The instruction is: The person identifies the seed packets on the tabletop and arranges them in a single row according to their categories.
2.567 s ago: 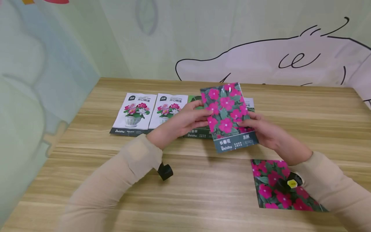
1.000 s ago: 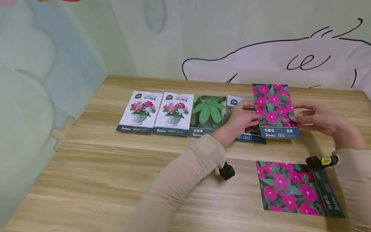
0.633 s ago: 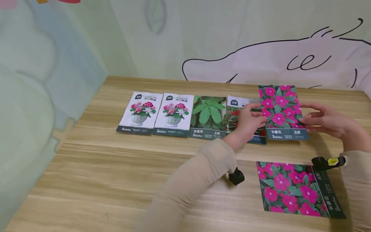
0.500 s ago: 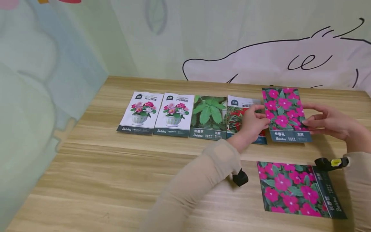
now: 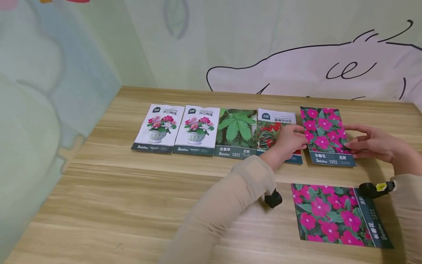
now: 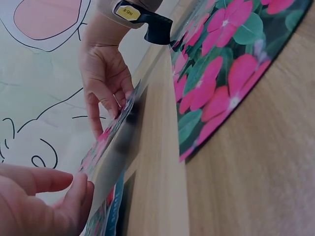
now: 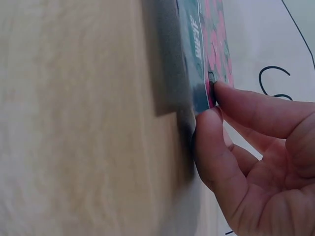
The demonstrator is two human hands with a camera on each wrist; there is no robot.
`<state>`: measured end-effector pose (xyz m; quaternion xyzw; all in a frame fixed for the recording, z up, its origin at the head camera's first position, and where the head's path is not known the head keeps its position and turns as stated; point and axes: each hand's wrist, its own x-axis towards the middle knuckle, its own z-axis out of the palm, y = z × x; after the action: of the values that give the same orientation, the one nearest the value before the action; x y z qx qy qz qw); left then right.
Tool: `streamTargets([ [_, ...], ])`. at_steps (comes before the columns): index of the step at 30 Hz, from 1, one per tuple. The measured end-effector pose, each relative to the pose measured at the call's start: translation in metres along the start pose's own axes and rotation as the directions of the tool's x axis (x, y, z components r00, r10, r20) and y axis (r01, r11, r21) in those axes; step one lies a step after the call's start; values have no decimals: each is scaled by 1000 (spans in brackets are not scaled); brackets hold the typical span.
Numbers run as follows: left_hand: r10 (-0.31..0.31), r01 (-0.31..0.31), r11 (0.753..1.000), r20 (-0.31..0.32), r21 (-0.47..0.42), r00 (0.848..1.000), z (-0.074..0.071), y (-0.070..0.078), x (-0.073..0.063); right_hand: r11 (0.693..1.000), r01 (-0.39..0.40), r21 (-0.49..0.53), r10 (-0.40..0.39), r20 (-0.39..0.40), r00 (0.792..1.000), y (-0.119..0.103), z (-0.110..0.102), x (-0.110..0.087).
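Observation:
A seed packet (image 5: 324, 130) with pink flowers and a dark green label band is held by both hands at the right end of a row of packets. My left hand (image 5: 286, 143) pinches its left edge, overlapping the red-flowered packet (image 5: 267, 135) beside it. On the opposite edge, my right hand (image 5: 374, 143) grips the packet between thumb and fingers; the right wrist view shows this pinch near a corner of the packet (image 7: 199, 59). Both wrist views show a shadow under the packet, close over the wooden table (image 5: 138, 205).
Left along the row lie a green-leaf packet (image 5: 237, 128) and two white packets with potted flowers, one (image 5: 197, 128) beside the other (image 5: 159, 128). Nearer the front lies another pink-flowered packet (image 5: 329, 216), turned sideways. A wall with cartoon drawings (image 5: 280, 69) borders the table's back edge.
Both hands have carried the pink-flowered packet rightward past the red-flowered one, then lowered it toward the table. The red-flowered packet, mostly covered at first, now shows more. The sideways packet stays put.

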<state>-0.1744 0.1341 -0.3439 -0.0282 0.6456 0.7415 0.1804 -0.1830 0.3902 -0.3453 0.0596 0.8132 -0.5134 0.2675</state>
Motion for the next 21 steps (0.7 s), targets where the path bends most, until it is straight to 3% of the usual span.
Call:
streamTargets([
  [8, 38, -40, 998, 66, 37, 997, -6, 7, -6, 1000, -10, -25, 10, 2, 1000, 0, 0, -1],
  [13, 29, -32, 999, 121, 23, 992, -14, 11, -6, 1000, -25, -17, 26, 12, 1000, -2, 0, -2],
  [17, 35, -52, 996, 205, 75, 978, -25, 16, -6, 999, -26, -25, 27, 15, 1000, -5, 2, -2],
  [21, 51, -105, 977, 278, 183, 959, -36, 24, -9, 998, -25, -56, 26, 11, 1000, -6, 3, -3],
])
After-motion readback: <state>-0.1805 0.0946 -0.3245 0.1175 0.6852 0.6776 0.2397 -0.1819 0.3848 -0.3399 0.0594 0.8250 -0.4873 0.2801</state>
